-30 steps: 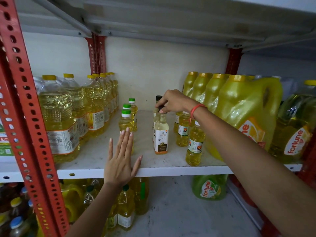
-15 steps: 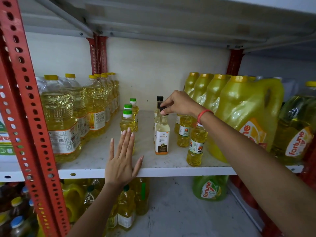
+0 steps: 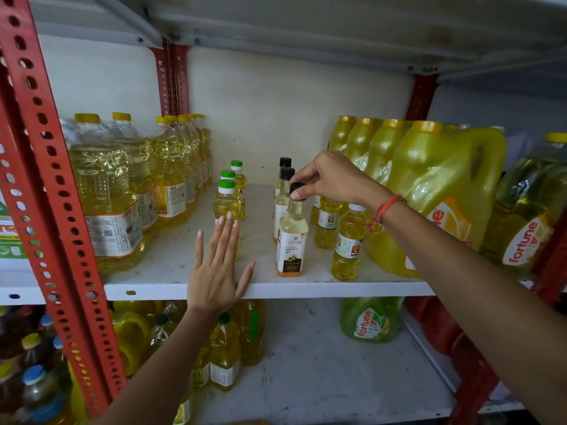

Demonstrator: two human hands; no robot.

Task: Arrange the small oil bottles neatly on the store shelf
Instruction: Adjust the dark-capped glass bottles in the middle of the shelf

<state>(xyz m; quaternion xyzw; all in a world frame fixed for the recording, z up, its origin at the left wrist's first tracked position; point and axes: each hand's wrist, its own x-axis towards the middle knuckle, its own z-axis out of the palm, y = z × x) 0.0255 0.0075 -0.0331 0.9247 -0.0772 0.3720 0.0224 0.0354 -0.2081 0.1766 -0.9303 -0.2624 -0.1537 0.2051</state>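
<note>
Shelf (image 3: 184,256), white, scuffed, carried on red perforated uprights (image 3: 61,210). Left: large clear oil bottles (image 3: 104,191) with yellow caps, in rows running to the back wall. Centre left: three small green-capped bottles (image 3: 228,200), upright, in a file front to back. Centre: three black-capped bottles (image 3: 291,237), in a file, front one labelled coconut oil. Just beside them, right: small white-capped bottles (image 3: 348,243) of yellow oil. Right: yellow jugs (image 3: 435,191), front one largest, then a clear Fortune bottle (image 3: 524,222).
</note>
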